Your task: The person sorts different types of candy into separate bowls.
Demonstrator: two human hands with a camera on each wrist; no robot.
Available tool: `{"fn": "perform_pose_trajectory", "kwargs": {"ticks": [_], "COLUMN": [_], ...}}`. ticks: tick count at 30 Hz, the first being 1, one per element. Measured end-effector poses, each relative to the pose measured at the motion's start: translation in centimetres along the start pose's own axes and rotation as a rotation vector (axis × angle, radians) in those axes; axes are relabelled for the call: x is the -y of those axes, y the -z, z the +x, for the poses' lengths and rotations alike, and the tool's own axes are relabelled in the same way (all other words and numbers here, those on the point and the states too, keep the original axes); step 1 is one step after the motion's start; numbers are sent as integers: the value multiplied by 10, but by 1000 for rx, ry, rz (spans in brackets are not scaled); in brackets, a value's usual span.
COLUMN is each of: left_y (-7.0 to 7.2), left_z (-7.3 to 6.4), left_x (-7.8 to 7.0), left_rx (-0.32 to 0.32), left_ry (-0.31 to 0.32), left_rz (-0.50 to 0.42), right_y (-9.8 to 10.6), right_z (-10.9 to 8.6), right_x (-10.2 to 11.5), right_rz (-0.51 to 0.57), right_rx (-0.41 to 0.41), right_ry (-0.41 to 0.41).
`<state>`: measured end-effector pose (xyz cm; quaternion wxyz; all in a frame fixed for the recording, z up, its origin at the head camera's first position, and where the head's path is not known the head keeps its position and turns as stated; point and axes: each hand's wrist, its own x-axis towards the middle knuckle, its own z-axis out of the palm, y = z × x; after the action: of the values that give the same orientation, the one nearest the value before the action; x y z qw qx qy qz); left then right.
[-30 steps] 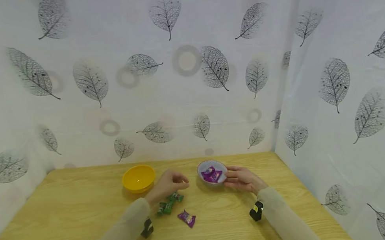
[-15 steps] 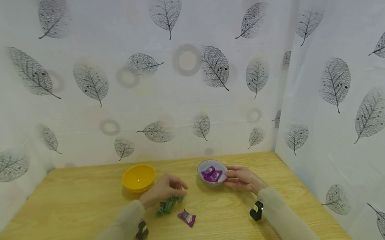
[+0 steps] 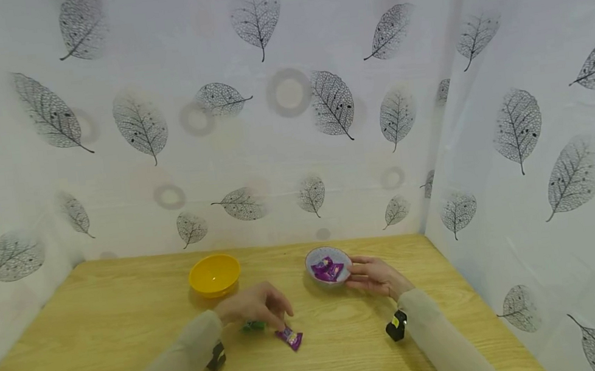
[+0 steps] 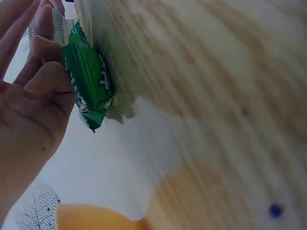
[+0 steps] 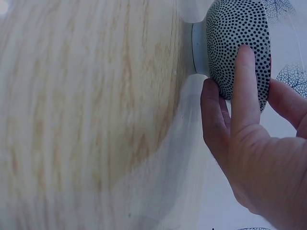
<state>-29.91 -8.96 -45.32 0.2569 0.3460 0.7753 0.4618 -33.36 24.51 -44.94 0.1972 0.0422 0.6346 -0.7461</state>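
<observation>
My left hand (image 3: 256, 303) is over the table, thumb and forefinger apart, its fingertips right at the upper end of a purple-wrapped candy (image 3: 291, 338). Beneath that hand lie green-wrapped candies (image 3: 253, 326), partly hidden; the left wrist view has a green candy (image 4: 88, 74) beside the fingers. With its thumb and fingers around the side, my right hand (image 3: 375, 276) holds a small dotted bowl (image 5: 237, 28) by its right edge. Its foot is on the table. Several purple candies (image 3: 327, 270) lie inside that bowl.
A yellow bowl (image 3: 215, 275) stands behind my left hand, toward the back of the wood-grain table (image 3: 126, 327). Leaf-printed white curtains (image 3: 268, 121) enclose the back and right sides.
My left hand has come down and toward me, from above the green candies to the purple candy on the table. My right hand and the dotted bowl have stayed put.
</observation>
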Motion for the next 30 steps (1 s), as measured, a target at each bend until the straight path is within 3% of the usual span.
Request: {"fn": "perform_pose_trajectory", "kwargs": {"ticks": [5,10,23,30], "left_y": [-1,-4,-14,-17], "left_z": [2,4,3,2], "left_x": [2,1,-18,-16], "left_rx": [61,93,66,54], "left_ry": [-64,-79,49,54], "left_rz": [41,132,376,414], "right_y": [0,0,2,2], "right_z": [0,0,3,2], "right_x": [-1,-1,-1,-1], "right_rz": [-5,-3,-7,-1], "right_rx": [6,10,10,6], "right_ry": [-1,0,-2,-5]}}
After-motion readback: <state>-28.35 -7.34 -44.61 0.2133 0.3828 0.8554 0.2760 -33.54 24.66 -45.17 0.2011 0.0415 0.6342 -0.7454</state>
